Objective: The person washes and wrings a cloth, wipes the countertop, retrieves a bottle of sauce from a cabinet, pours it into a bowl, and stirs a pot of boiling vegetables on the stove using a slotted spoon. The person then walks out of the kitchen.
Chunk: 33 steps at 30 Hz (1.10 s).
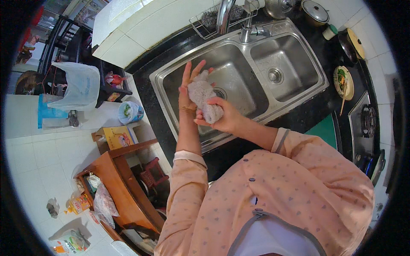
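A greyish, crumpled cloth point(201, 91) is between my hands, above the larger left basin of the stainless steel double sink point(235, 48). My right hand point(225, 115) grips its lower end, thumb on top and fingers curled around it. Behind the cloth, my left hand point(189, 89) is spread, with its fingers apart and the cloth lying against the palm. A drain point(220, 92) shows in the basin just beyond the cloth. The chrome faucet point(246, 33) rises at the sink's back edge, its spout point(224, 16) reaching upward in the view.
A wire rack point(205, 27) with scouring pads stands behind the sink. On the black counter at right are a plate of food point(344, 81) with chopsticks, lidded pots point(315, 12) and a gas stove point(363, 124). A bin point(129, 112) and a wooden cabinet point(118, 188) are at left.
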Available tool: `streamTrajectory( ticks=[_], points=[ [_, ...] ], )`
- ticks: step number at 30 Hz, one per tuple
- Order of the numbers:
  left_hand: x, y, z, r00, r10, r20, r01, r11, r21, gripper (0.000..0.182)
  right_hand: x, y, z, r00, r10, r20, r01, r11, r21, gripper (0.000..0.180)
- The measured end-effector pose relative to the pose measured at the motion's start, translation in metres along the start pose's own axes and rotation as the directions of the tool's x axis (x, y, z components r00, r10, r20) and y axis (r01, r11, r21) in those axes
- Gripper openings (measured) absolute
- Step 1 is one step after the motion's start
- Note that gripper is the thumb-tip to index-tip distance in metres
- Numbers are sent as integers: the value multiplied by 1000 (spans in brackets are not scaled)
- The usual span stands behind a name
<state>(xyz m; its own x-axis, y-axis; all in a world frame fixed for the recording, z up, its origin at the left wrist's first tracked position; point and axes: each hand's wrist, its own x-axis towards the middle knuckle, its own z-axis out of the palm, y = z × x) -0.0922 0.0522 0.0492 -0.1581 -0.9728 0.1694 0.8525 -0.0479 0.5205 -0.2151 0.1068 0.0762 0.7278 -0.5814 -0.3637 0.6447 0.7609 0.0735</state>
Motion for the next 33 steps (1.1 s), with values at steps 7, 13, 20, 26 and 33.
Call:
streamTrajectory(
  ticks=[7,13,20,26,33],
  points=[
    [3,34,51,965,-206,-160,261,742,618,57,-19,-17,10,936,-176,305,346,621,-704,20],
    [21,1,29,965,-156,-209,248,296,923,24,13,-42,-22,959,-281,42,143,349,-926,14],
    [12,-30,5,896,112,-429,388,271,881,17,44,-36,-52,800,-591,107,-111,-320,-941,36],
    [-3,-35,-29,796,175,-579,492,369,788,29,61,-25,-68,808,-576,126,-360,-652,-667,45],
    [-18,-20,-23,667,65,-742,449,759,471,34,42,-29,-39,731,-519,442,-326,-836,-441,59]
  ],
)
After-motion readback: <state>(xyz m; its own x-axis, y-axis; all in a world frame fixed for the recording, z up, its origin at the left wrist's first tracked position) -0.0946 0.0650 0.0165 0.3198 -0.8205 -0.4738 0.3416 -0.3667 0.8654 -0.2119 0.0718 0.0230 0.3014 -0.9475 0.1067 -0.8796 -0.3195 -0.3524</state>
